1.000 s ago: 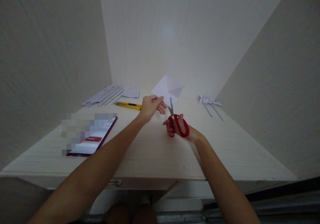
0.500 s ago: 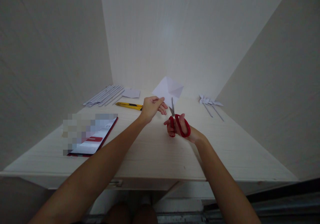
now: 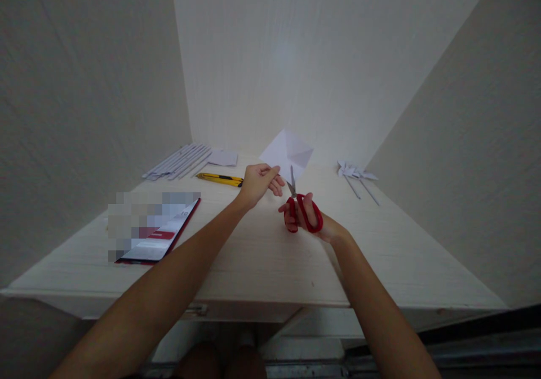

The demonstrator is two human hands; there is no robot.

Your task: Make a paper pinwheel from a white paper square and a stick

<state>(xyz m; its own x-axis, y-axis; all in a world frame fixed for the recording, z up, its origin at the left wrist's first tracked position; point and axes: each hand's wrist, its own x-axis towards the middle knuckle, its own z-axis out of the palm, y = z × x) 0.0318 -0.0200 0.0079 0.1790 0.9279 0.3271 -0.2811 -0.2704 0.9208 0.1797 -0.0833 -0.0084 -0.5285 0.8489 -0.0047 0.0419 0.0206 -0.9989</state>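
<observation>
Right hand is gripping red-handled scissors, fingers thru the loops, blades pointing up & nearly closed, tips meeting the lower edge of the paper square. Left hand is pinching that paper at its lower left corner, grip clenched on it btwn thumb & fingers, holding it tilted above the desk. Phone is lying at left on the desk. Further back, a yellow cutter is lying near the left hand, w/ paper strips behind it. Paper pinwheels are resting far right.
</observation>
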